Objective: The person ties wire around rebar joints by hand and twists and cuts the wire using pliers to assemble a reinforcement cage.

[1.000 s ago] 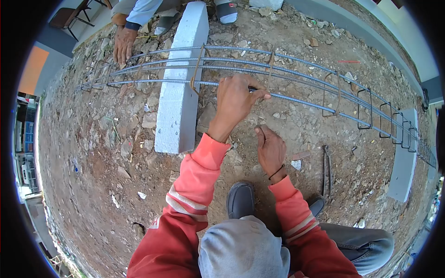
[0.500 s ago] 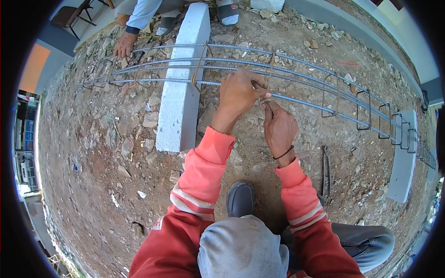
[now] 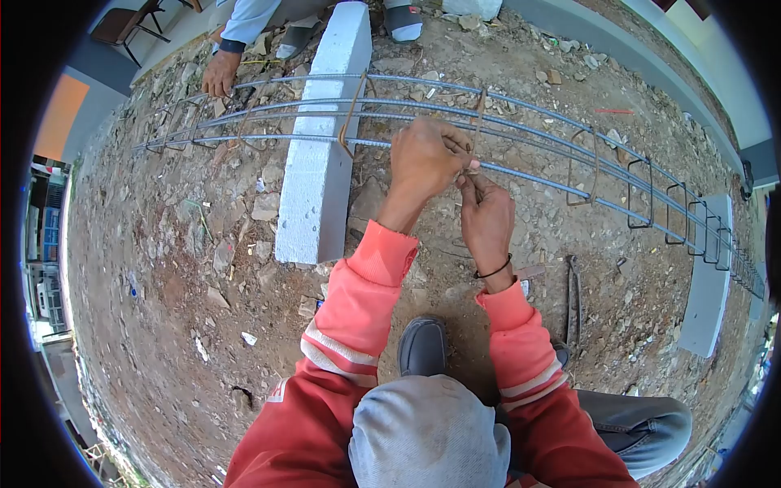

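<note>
My left hand (image 3: 426,163) is closed at the near bar of a long rebar cage (image 3: 533,183), its fingertips at the lower end of a rusty wire stirrup (image 3: 480,114). Just below, my right hand (image 3: 488,225) pinches with thumb and forefinger close to the left fingertips. Whatever thin piece it may hold is too small to make out. The cage rests across a white block (image 3: 313,187) on the left and another pale block (image 3: 706,281) on the right. More stirrups, such as a dark square one (image 3: 639,193), hang along the bars.
At upper left, a co-worker's hand (image 3: 220,73) touches the cage's far bar. Long-handled pincers (image 3: 574,301) lie on the stony ground to my right. My shoe (image 3: 422,347) stands below my hands. A chair (image 3: 122,26) and a low wall (image 3: 634,81) are farther off.
My right hand has risen slightly, bringing its fingertips up to those of my left hand. The left hand has shifted a little to the right. The co-worker's hand stays at the bar.
</note>
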Action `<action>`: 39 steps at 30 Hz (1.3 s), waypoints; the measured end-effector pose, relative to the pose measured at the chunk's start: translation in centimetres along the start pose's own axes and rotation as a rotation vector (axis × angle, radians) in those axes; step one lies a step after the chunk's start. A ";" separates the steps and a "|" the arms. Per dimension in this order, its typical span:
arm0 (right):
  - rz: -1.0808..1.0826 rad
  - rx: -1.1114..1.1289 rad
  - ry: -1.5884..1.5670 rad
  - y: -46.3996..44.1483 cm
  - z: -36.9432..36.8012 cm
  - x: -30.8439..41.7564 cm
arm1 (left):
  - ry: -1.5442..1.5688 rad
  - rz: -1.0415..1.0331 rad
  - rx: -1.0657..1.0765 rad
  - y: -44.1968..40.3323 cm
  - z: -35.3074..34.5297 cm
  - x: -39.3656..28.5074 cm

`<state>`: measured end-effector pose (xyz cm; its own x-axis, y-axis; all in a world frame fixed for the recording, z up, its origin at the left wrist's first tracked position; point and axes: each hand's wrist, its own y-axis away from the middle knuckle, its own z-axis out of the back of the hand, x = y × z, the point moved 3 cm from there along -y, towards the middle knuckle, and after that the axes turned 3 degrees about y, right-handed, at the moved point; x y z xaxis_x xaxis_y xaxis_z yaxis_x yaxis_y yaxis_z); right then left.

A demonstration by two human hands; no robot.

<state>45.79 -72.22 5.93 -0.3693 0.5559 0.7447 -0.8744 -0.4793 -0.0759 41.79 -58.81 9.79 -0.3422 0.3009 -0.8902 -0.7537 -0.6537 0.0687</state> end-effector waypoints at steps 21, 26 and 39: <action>0.665 0.209 0.204 -8.7 6.1 3.5 | -0.082 -0.158 0.032 0.2 0.6 0.1; 0.672 0.189 0.198 -8.8 5.8 2.3 | -0.157 -0.176 0.011 0.3 0.5 0.2; 0.670 -0.187 0.417 -6.8 10.2 6.8 | -0.193 -0.253 -0.116 1.1 -0.3 0.0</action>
<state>52.43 -72.12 18.33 -0.8877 0.4165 0.1963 -0.4507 -0.6992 -0.5549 41.18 -59.72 9.74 -0.2604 0.5826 -0.7699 -0.7633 -0.6125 -0.2053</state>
